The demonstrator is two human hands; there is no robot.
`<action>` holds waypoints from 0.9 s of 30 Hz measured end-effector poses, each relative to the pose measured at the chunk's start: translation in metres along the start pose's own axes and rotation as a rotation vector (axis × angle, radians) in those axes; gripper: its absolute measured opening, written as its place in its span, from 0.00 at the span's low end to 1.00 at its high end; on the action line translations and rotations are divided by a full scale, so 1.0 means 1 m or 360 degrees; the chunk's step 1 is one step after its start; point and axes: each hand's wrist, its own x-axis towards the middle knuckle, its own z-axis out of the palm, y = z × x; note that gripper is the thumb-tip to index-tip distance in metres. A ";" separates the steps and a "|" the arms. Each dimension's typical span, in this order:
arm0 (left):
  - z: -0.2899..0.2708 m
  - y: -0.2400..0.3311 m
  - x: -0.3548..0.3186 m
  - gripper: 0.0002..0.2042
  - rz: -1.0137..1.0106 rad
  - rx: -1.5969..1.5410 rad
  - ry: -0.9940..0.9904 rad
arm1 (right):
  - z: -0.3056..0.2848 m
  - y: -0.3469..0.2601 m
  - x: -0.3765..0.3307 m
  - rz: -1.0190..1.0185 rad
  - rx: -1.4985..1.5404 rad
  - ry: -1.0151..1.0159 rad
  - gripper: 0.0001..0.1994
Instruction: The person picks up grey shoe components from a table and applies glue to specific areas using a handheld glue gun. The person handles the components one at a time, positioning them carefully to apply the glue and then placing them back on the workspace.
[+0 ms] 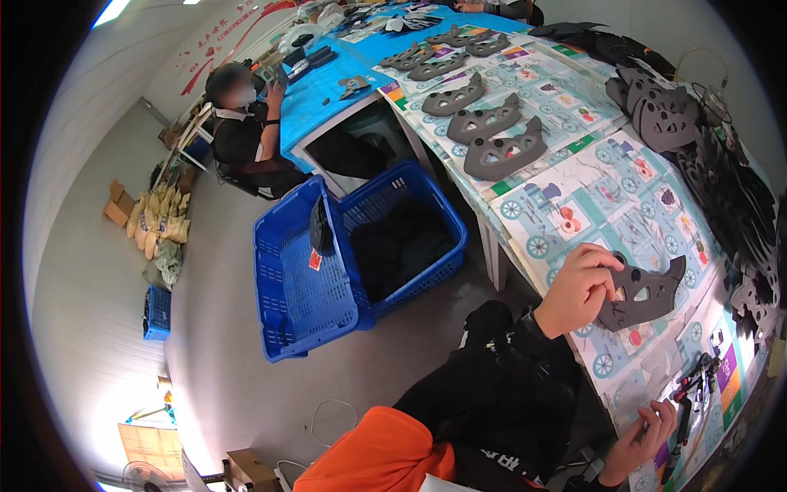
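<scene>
My left hand (pixel 578 289) has its fingers closed on the left edge of a dark grey, mask-like foam piece (pixel 652 297) with cut-out openings. This piece lies on the patterned tablecloth (pixel 525 215), and dark marks show on its lower left part. Nearer the table's front edge, my right hand (pixel 643 439) has its fingers apart and slightly curled, with nothing visible in them. Just beyond those fingertips is a thin black and red tool or cord bundle (pixel 695 384), too small to make out. Farther up the table stand similar grey pieces (pixel 504 152) in groups.
Grey pieces (pixel 656 107) and black feather-like strips (pixel 734 193) are heaped along the right side. Two blue plastic crates (pixel 307 279) stand left of the table, one tilted against the other, which contains dark material. Beyond them, a seated person (pixel 246 135) works at a blue-covered table (pixel 324 90).
</scene>
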 end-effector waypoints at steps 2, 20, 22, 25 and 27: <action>0.000 -0.001 -0.001 0.10 -0.0057 -0.0038 0.0009 | 0.000 -0.001 0.001 -0.0002 -0.0014 -0.0004 0.08; 0.001 0.000 -0.003 0.09 -0.0026 0.0091 0.0043 | 0.000 -0.005 0.001 0.0000 -0.0028 0.0021 0.08; 0.002 -0.001 -0.002 0.09 -0.0018 0.0135 -0.0045 | -0.001 -0.007 0.002 -0.0014 -0.0032 0.0010 0.08; 0.012 0.003 0.000 0.15 -0.0007 0.0523 -0.0016 | -0.001 -0.011 0.005 -0.0049 -0.0090 0.0046 0.07; 0.014 0.008 -0.001 0.23 0.0047 0.0710 -0.0059 | -0.001 -0.010 0.003 -0.0028 -0.0062 0.0045 0.07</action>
